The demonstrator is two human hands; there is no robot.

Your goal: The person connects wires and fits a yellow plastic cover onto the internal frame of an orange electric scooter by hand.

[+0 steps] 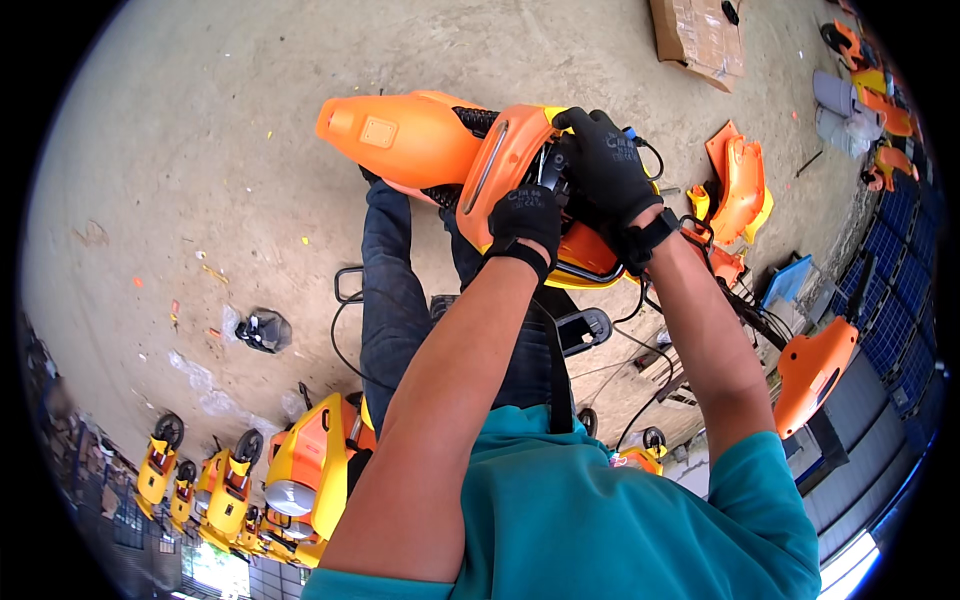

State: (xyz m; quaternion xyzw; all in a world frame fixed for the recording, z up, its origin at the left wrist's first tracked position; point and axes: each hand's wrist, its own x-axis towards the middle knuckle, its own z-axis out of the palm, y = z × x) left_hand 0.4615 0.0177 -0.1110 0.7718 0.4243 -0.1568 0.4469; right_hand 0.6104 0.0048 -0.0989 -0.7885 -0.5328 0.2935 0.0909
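In the head view, a person in a teal shirt and dark trousers works over an orange-and-yellow vehicle (400,135), which lies around the middle of the concrete floor (200,130), well in from its edges. Its rounded orange end points left; a curved orange panel (496,165) crosses its middle.

Both hands wear black gloves. The left hand (526,212) is bent over the curved panel's right side, beside dark inner parts (550,168); its fingertips are hidden, so I cannot tell whether it grips anything. The right hand (605,155) is just beyond it, fingers bent over the yellow rim and the same dark parts; its grip cannot be made out either. Each glove carries small pale printing on its back. The orange end has a raised rectangular patch, too small to tell whether it is lettered.

A cable with a blue connector (629,133) curves just beside the right hand. Orange and yellow shell pieces (742,185) lie toward the floor's right edge, near a blue flat thing (787,281). A cardboard box (697,45) is toward the upper right corner, a crumpled black bag (265,330) left of the legs, and yellow vehicles (225,490) line the lower left edge.
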